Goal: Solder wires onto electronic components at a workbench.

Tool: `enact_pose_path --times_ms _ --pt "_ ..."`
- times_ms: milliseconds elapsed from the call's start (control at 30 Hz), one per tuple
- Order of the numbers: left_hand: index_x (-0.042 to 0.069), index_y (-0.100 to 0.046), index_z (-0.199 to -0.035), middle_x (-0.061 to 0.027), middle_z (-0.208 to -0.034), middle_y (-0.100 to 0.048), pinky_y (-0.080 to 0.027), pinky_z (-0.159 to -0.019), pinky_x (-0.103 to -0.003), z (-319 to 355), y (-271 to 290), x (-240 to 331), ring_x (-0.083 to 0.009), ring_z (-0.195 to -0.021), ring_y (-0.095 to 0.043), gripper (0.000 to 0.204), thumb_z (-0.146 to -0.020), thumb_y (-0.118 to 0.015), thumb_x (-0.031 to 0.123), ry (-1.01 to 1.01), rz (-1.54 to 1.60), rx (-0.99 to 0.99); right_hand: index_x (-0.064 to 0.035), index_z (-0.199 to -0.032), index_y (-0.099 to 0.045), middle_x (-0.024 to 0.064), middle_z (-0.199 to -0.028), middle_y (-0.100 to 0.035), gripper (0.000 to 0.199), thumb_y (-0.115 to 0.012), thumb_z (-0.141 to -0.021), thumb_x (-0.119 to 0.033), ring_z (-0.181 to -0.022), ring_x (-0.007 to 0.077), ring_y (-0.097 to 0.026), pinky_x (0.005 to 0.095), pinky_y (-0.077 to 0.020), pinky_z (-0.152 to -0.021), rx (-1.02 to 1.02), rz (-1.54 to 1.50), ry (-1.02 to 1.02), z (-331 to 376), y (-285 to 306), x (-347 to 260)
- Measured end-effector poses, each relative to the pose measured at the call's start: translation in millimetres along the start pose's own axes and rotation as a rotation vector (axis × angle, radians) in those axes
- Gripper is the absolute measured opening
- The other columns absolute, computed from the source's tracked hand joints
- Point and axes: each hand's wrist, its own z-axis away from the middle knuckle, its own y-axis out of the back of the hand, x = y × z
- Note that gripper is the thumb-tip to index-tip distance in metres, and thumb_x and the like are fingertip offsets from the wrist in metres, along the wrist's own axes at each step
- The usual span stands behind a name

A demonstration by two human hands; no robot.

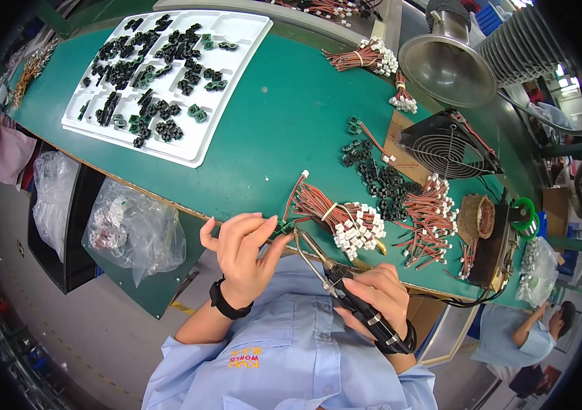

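Observation:
Between the thumb and fingertips of my left hand (244, 254) is a small green circuit board (284, 226), partly hidden by the fingers. My right hand (380, 295) is wrapped round the black handle of a soldering iron (356, 301), which has a thin metal tube along its side. The iron's tip meets or nearly meets the board's right edge; I cannot tell which. Just beyond the tip lies a banded bundle of red and black wires with white connectors (342, 219). One wire sticks up from it beside the board.
A white compartment tray (198, 147) of black and green parts lies at the back left of the green table (263, 123). To the right are loose black parts (386, 188), more wires (431, 219), a fan (449, 147), a metal extraction hood (448, 68) and a green solder spool (524, 217).

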Motion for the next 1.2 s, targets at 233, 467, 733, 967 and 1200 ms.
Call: enact_pose_path --times_ms 233,467,733,967,1200 --pt "0.009 -0.062 -0.099 -0.0041 -0.094 -0.059 -0.020 -0.101 -0.043 -1.9 1.1 1.4 -0.0197 -0.091 -0.058 0.040 -0.063 -0.079 0.011 0.031 0.018 -0.003 -0.0033 -0.100 -0.065 0.0091 -0.081 -0.061 0.043 -0.079 -0.060 -0.012 -0.070 0.0255 -0.057 0.0369 -0.0425 -0.068 0.010 -0.013 0.009 0.3 -0.7 2.1" --pt "0.008 -0.062 -0.100 -0.0052 -0.097 -0.061 -0.021 -0.101 -0.042 -3.3 3.3 2.7 -0.0198 -0.091 -0.058 0.039 -0.065 -0.078 0.012 0.079 0.042 -0.034 -0.0033 -0.100 -0.064 0.0091 -0.082 -0.061 0.044 -0.079 -0.060 -0.012 -0.069 0.0252 -0.057 0.0368 -0.0425 -0.068 0.016 -0.016 0.014 0.2 -1.3 1.7" --pt "0.007 -0.061 -0.100 -0.0057 -0.097 -0.062 -0.022 -0.101 -0.042 -4.4 3.9 3.0 -0.0200 -0.091 -0.058 0.039 -0.065 -0.078 0.012 0.108 0.063 -0.048 -0.0032 -0.100 -0.065 0.0091 -0.081 -0.061 0.043 -0.079 -0.061 -0.013 -0.068 0.0249 -0.057 0.0363 -0.0422 -0.066 0.016 -0.019 0.019 0.7 -1.3 1.7" --pt "0.007 -0.062 -0.100 -0.0060 -0.097 -0.062 -0.022 -0.101 -0.042 -4.0 4.0 3.4 -0.0202 -0.092 -0.059 0.038 -0.066 -0.077 0.014 0.136 0.091 -0.062 -0.0032 -0.100 -0.065 0.0092 -0.080 -0.061 0.043 -0.079 -0.062 -0.014 -0.068 0.0249 -0.057 0.0357 -0.0420 -0.066 0.014 -0.028 0.020 1.8 -0.8 2.3" --pt "0.007 -0.062 -0.100 -0.0058 -0.097 -0.062 -0.022 -0.102 -0.041 -3.5 3.4 3.6 -0.0200 -0.092 -0.059 0.037 -0.067 -0.077 0.014 0.135 0.101 -0.056 -0.0032 -0.101 -0.065 0.0091 -0.080 -0.062 0.043 -0.079 -0.062 -0.015 -0.068 0.0248 -0.057 0.0355 -0.0422 -0.066 0.021 -0.035 0.017 1.8 -0.8 2.4"
